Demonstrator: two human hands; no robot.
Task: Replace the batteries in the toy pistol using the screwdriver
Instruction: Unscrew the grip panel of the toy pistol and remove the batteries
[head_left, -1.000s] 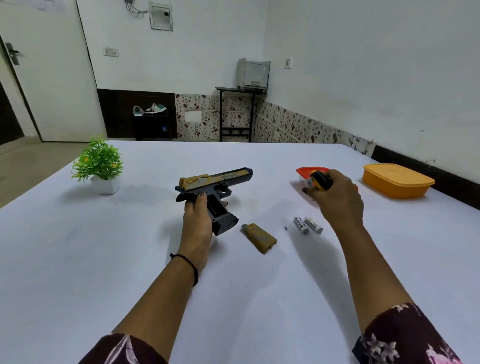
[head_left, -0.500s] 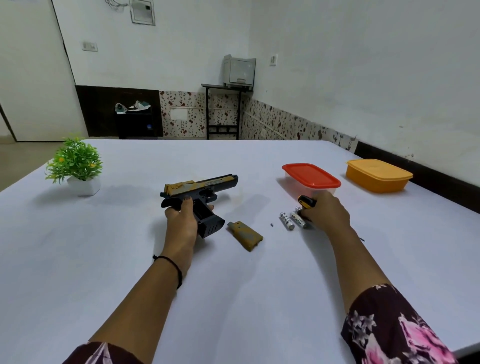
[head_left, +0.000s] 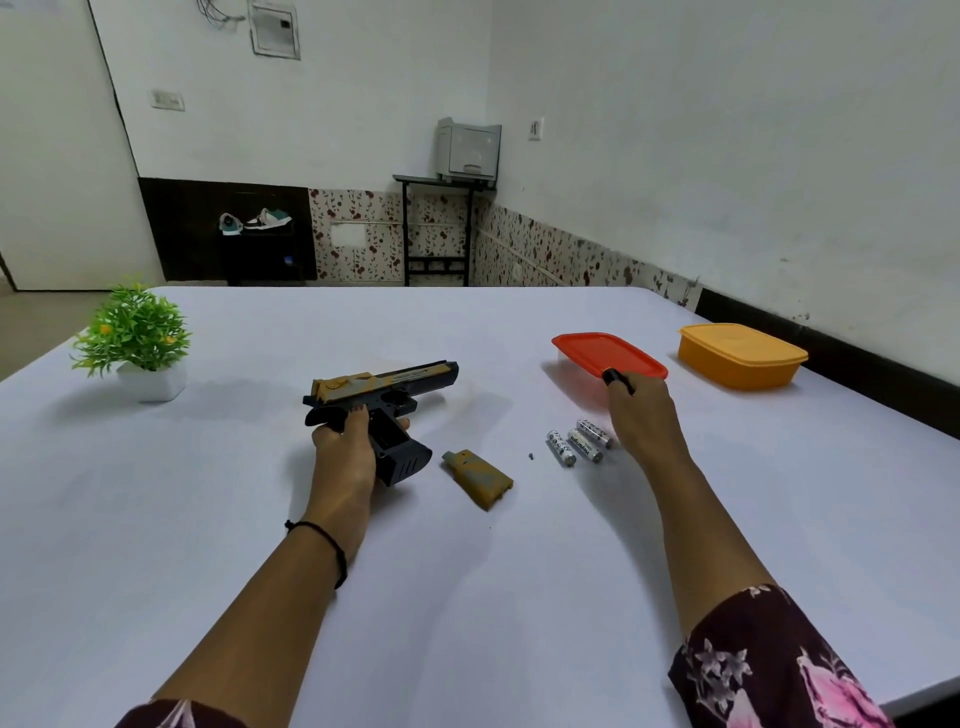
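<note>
The black and gold toy pistol (head_left: 387, 389) lies on its side on the white table, its grip pointing toward me. My left hand (head_left: 343, 447) grips it at the rear of the grip. The gold battery cover (head_left: 480, 479) lies off the pistol, just right of the grip, with a tiny screw (head_left: 531, 457) beyond it. Three AA batteries (head_left: 579, 441) lie side by side on the table. My right hand (head_left: 641, 415) rests just right of them, curled round the screwdriver (head_left: 618, 379), of which only the black end shows above my fingers.
A clear box with a red lid (head_left: 608, 353) stands right behind my right hand. An orange lidded box (head_left: 740, 356) sits farther right near the table edge. A small potted plant (head_left: 137, 343) stands at the far left.
My right hand came down from the red-lidded box to the table beside the batteries, still holding the screwdriver. A third battery now shows. My left hand kept its hold on the pistol.
</note>
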